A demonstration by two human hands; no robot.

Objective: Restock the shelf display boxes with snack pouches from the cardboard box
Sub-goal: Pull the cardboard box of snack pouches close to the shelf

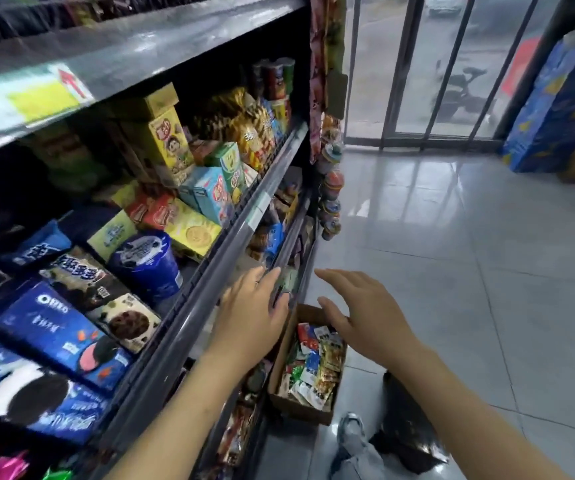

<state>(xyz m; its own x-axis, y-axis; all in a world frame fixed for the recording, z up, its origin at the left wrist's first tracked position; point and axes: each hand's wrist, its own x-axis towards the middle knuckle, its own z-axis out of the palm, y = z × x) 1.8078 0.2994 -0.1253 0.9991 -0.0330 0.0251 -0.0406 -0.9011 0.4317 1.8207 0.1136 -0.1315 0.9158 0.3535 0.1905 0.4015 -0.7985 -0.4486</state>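
A brown cardboard box (pixel 327 415) stands on the floor against the shelf foot, full of several small mixed-colour snack pouches (pixel 313 368). My left hand (pixel 255 317) reaches toward the front rail of a lower shelf (pixel 289 244), fingers spread, with something small and greenish blurred at the fingertips; whether it holds it I cannot tell. My right hand (pixel 362 313) hovers open, palm down, above the far end of the box, holding nothing. The display boxes on the lower shelves are mostly hidden under the shelf edges.
The upper shelf (pixel 210 271) carries cookie boxes, a blue tub (pixel 146 261) and biscuit packs. Hanging snacks (pixel 331 188) line the shelf end. My leg and shoe (pixel 350 431) stand by the box. Grey tiled floor (pixel 452 254) stretches right toward a barred glass door and a blue bag (pixel 556 109).
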